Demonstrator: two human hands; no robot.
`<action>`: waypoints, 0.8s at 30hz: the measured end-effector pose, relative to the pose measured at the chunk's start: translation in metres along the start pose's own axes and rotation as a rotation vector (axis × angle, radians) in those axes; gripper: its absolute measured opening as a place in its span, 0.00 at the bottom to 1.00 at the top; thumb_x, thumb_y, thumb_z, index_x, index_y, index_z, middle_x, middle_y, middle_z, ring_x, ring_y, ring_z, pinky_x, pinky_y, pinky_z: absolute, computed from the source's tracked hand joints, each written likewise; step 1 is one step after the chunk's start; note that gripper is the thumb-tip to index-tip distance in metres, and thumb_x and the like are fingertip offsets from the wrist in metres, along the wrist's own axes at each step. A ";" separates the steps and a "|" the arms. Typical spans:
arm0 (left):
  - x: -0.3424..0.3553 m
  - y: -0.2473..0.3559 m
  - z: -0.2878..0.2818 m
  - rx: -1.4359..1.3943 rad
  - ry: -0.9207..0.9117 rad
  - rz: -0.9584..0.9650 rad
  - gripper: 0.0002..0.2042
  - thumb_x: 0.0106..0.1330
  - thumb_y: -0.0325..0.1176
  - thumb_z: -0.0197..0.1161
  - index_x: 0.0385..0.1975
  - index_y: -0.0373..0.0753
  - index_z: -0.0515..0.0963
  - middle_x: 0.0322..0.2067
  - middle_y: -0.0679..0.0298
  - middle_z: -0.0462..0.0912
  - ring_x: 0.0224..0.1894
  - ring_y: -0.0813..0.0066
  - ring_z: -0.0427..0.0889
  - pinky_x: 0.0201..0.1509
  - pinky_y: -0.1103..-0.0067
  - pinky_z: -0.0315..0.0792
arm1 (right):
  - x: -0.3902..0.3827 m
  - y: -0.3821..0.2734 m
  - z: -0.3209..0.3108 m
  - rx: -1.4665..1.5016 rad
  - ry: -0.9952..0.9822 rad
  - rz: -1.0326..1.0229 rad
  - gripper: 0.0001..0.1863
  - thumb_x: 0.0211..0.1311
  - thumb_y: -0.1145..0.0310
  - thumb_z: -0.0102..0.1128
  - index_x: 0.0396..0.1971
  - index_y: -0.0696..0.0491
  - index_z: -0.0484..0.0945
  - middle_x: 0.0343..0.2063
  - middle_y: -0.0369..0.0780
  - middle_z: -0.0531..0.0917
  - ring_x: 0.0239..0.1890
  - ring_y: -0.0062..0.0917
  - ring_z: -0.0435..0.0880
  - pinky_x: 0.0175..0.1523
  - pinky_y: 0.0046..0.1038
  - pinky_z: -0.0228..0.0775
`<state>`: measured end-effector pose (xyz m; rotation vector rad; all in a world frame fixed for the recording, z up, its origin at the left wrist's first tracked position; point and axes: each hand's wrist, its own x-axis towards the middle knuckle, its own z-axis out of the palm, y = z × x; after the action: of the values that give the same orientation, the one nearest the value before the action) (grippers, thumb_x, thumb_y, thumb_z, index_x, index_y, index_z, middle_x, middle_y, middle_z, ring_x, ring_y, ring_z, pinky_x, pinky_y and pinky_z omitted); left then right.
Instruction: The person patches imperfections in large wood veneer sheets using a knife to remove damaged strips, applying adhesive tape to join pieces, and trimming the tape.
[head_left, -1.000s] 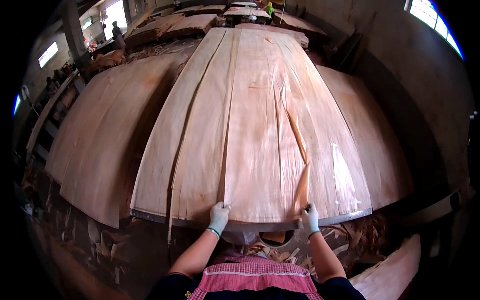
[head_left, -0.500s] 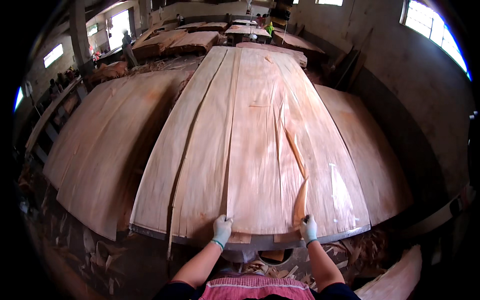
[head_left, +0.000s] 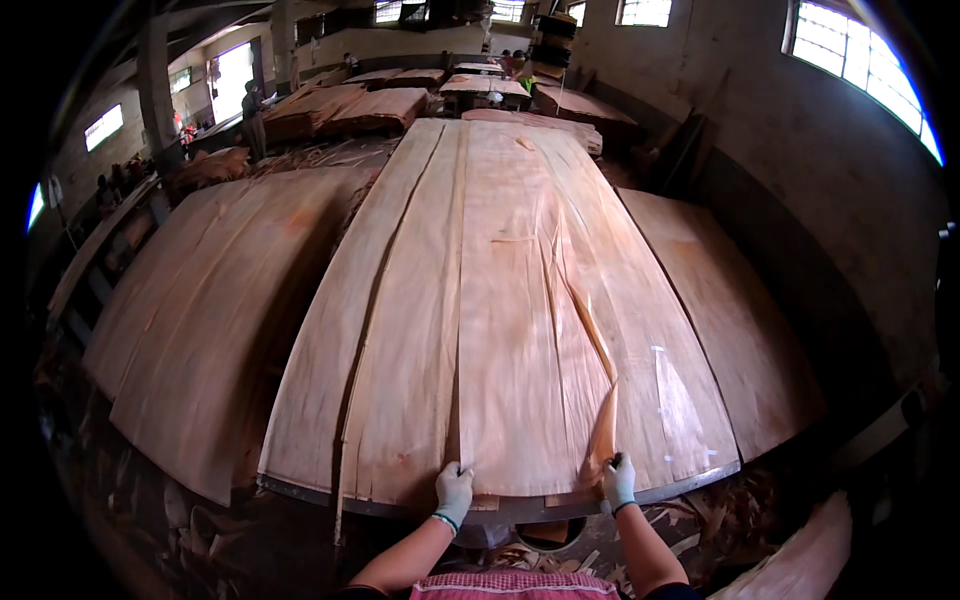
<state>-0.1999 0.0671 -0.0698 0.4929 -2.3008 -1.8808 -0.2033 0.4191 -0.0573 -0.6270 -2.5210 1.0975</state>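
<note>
A long pale pinkish wood veneer sheet [head_left: 510,400], creased and split lengthwise, lies among other strips on a stack with a grey front edge [head_left: 680,482]. A narrow tan fold [head_left: 600,350] runs down its right part. My left hand [head_left: 452,490], in a white glove, pinches the sheet's near edge beside a long seam. My right hand [head_left: 618,485], also gloved, has its fingers closed at the same edge, by the foot of the fold; a small dark shape at its fingertips is unclear.
More veneer stacks flank this one, left [head_left: 180,330] and right [head_left: 730,320], with others [head_left: 370,110] behind. A person [head_left: 252,115] stands at the back left. Scraps [head_left: 710,520] litter the floor below, and a wall [head_left: 760,140] runs along the right.
The view has tilted up, bringing in more of the back of the room, so sheet and hands appear lower. My hands keep their hold on the near edge.
</note>
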 end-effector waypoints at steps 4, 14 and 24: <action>0.008 -0.005 -0.008 -0.058 0.010 -0.013 0.07 0.61 0.29 0.62 0.27 0.31 0.76 0.20 0.59 0.77 0.25 0.80 0.73 0.30 0.75 0.69 | -0.004 -0.011 0.002 0.026 -0.042 -0.020 0.10 0.57 0.71 0.59 0.36 0.59 0.73 0.27 0.49 0.81 0.30 0.39 0.80 0.36 0.36 0.70; 0.021 -0.005 -0.032 -0.241 -0.237 0.009 0.08 0.62 0.28 0.56 0.36 0.34 0.79 0.32 0.59 0.82 0.37 0.73 0.80 0.42 0.73 0.74 | -0.001 0.045 -0.007 0.453 -0.241 0.295 0.07 0.61 0.69 0.55 0.28 0.57 0.75 0.22 0.35 0.76 0.26 0.20 0.73 0.31 0.29 0.68; 0.013 -0.002 -0.057 0.218 -0.186 0.037 0.10 0.57 0.28 0.65 0.37 0.30 0.78 0.28 0.57 0.83 0.30 0.72 0.81 0.37 0.75 0.74 | -0.018 0.003 -0.063 0.499 -0.081 0.391 0.26 0.60 0.47 0.64 0.45 0.54 0.74 0.26 0.32 0.75 0.17 0.13 0.66 0.22 0.19 0.57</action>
<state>-0.1943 0.0094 -0.0607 0.3062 -2.6320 -1.7350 -0.1589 0.4505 -0.0204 -0.9574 -2.0956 1.8385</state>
